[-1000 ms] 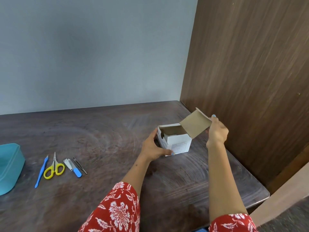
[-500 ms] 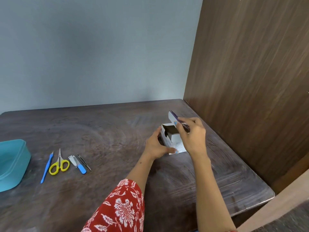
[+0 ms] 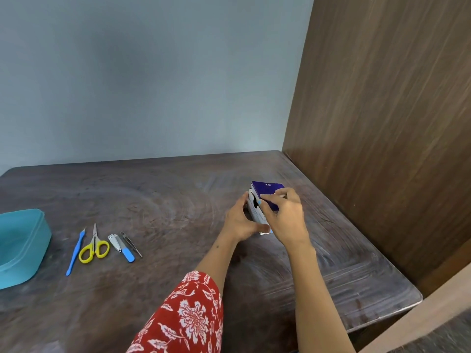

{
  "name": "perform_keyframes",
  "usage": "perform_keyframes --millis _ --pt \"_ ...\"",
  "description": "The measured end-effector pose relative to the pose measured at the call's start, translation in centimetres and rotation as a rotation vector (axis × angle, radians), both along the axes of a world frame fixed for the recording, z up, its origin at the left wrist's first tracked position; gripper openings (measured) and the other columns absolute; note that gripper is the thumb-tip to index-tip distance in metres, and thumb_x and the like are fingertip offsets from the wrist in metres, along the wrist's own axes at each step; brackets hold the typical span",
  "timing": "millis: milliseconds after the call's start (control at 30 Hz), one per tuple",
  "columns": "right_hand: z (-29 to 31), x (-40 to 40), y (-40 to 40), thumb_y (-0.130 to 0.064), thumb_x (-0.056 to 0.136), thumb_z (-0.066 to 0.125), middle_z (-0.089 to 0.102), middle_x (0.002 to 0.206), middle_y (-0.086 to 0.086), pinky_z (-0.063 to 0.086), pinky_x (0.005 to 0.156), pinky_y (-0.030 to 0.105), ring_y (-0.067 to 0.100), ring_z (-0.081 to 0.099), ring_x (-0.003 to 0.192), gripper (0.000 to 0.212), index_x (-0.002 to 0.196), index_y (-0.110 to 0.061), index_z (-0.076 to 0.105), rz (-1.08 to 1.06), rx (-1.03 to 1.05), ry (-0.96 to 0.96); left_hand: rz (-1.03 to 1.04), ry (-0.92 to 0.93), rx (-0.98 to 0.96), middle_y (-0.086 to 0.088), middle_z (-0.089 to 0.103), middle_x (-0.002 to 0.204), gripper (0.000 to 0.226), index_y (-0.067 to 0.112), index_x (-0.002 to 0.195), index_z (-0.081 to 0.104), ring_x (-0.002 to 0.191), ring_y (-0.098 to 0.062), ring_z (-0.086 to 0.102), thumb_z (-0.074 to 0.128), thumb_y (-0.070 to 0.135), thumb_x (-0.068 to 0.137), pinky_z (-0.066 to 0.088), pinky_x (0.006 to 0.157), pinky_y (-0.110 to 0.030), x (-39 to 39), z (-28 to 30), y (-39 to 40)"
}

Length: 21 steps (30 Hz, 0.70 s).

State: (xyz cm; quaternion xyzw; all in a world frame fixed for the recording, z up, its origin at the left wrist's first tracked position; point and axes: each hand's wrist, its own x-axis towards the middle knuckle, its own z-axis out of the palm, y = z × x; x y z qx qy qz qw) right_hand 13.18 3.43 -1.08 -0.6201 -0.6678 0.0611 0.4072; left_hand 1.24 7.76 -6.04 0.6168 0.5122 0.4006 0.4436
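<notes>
A small white cardboard box (image 3: 255,211) with a dark blue lid (image 3: 267,191) stands on the dark wooden table (image 3: 165,200), right of centre. My left hand (image 3: 240,221) grips the box's left side and near corner, thumb along the front. My right hand (image 3: 285,216) comes over from the right and holds the lid's front edge down on the box with curled fingers. The lid lies almost flat over the opening. The box's right side is hidden behind my right hand.
At the left edge sits a teal plastic tub (image 3: 20,247). Beside it lie a blue tool (image 3: 75,252), yellow-handled scissors (image 3: 94,247), a nail clipper (image 3: 121,247) and tweezers (image 3: 131,243). A wooden panel (image 3: 382,123) walls the table's right side.
My right hand swung the open lid from the right over the box and pressed it down. My left hand stayed on the box's left side.
</notes>
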Motion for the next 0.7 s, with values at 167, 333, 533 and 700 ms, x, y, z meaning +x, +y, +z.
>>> perform_keyframes --millis 167,333,533,700 --pt "0.5 -0.4 0.3 -0.021 0.093 0.056 0.049 0.12 0.01 0.044 0.087 0.026 0.021 0.046 0.114 0.027 0.116 -0.012 0.067 -0.008 -0.013 -0.027 -0.007 -0.014 0.004 0.007 0.051 0.135 0.106 0.028 0.138 0.035 0.12 -0.012 0.05 0.088 0.024 0.046 0.046 0.096 -0.031 -0.1 0.0 0.0" --pt "1.0 -0.4 0.6 -0.019 0.095 0.053 0.051 0.116 0.01 0.048 0.087 0.03 0.023 0.048 0.111 0.026 0.116 -0.01 0.066 -0.006 0.002 -0.025 -0.003 -0.045 -0.004 0.011 0.054 0.131 0.11 0.031 0.136 0.038 0.116 -0.008 0.052 0.087 0.033 0.037 0.045 0.09 -0.022 -0.1 0.0 -0.2" --pt "1.3 -0.4 1.0 -0.017 0.093 0.056 0.055 0.107 0.011 0.048 0.08 0.031 0.025 0.053 0.102 0.021 0.102 -0.006 0.072 0.013 -0.027 -0.023 -0.01 -0.038 0.002 0.012 0.052 0.13 0.114 0.03 0.138 0.036 0.115 -0.005 0.05 0.089 0.031 0.037 0.043 0.087 -0.019 -0.2 0.2 -0.3" --pt "0.7 -0.5 0.7 -0.011 0.09 0.059 0.054 0.112 0.012 0.049 0.085 0.034 0.024 0.05 0.109 0.022 0.108 -0.01 0.071 0.005 -0.104 -0.097 -0.008 -0.03 -0.005 0.006 0.051 0.135 0.109 0.026 0.14 0.033 0.118 -0.01 0.05 0.088 0.02 0.047 0.045 0.092 -0.023 -0.2 0.3 -0.3"
